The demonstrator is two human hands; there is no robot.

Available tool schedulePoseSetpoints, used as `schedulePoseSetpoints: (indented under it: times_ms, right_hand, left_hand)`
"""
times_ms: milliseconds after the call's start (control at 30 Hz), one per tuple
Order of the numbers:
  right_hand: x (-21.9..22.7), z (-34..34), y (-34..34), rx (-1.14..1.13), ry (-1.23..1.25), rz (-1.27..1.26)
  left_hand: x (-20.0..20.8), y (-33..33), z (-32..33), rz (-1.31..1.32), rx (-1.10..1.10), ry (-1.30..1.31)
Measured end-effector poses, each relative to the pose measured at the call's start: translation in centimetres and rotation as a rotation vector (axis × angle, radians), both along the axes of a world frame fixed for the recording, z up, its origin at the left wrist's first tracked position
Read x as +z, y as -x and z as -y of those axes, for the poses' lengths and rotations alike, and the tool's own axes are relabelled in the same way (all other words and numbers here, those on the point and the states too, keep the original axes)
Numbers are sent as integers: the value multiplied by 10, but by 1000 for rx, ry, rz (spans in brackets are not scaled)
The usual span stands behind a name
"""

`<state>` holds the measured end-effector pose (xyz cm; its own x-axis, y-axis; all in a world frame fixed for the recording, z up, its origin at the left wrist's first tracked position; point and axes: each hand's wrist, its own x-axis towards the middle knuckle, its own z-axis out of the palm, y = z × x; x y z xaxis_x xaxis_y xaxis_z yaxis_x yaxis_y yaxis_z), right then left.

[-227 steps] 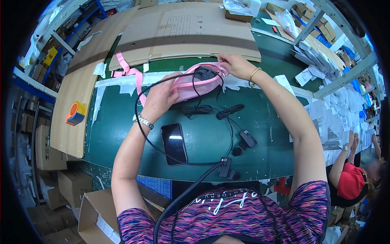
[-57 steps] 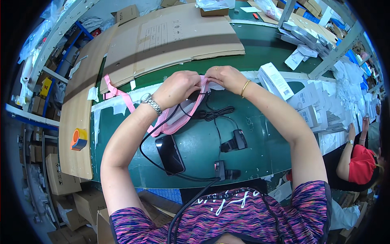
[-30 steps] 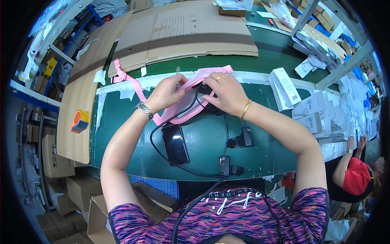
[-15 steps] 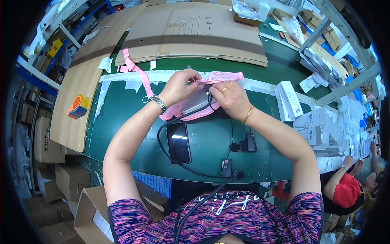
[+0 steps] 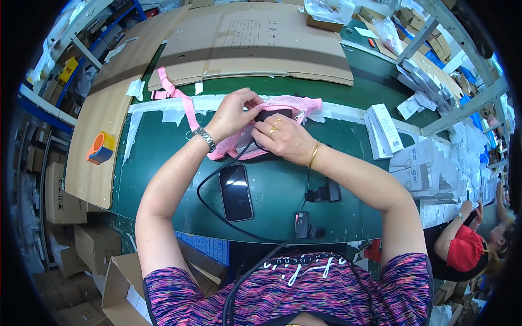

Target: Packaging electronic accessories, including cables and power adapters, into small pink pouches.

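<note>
A pink mesh pouch [image 5: 304,102] lies on the green table, held spread between my hands. My left hand [image 5: 234,113] pinches its upper edge, thumb against fingers. A pink strap [image 5: 188,111] with a buckle trails away to the far left. My right hand [image 5: 287,140] is bent over the pouch opening, its fingers closed on a black cable [image 5: 205,200] that loops back toward me; the cable's end is hidden under the fingers. Part of a flat, greyish item [image 5: 246,145] shows inside the pouch, mostly covered. Nearer me rests a black phone [image 5: 236,193].
Small black devices [image 5: 302,221] with wires lie right of the phone. White boxes [image 5: 384,130] stand at the right. A tape roll [image 5: 101,148] sits on the wooden board at left. Flat cardboard [image 5: 250,49] covers the far side. A co-worker in red [image 5: 465,251] is at far right.
My right hand has moved left and slightly nearer me over the pouch, carrying the cable end. The cable loop has shifted left. My left hand still pinches the edge.
</note>
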<state>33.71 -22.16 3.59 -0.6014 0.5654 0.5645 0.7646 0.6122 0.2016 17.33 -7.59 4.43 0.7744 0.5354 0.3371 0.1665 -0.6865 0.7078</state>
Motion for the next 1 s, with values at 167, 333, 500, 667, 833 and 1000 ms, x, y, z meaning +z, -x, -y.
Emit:
schedulePoseSetpoints:
  times_ms: [167,333,500,667,833,1000]
  right_hand:
    - [-3,-3,-6,63,-109,-51]
    - [-11,-15,11,228,25,-63]
    - [2,13,-2,15,2,-209]
    - [-13,18,-18,-226,172,-349]
    - [-20,16,-8,-76,219,-461]
    - [-8,5,-71,-301,119,-501]
  left_hand:
    - [12,5,7,-84,48,-80]
    - [16,2,6,-114,20,-82]
    - [9,11,0,-159,66,-124]
    - [7,4,0,-130,45,-48]
    - [7,0,4,-148,33,20]
    - [25,-3,13,-105,25,-189]
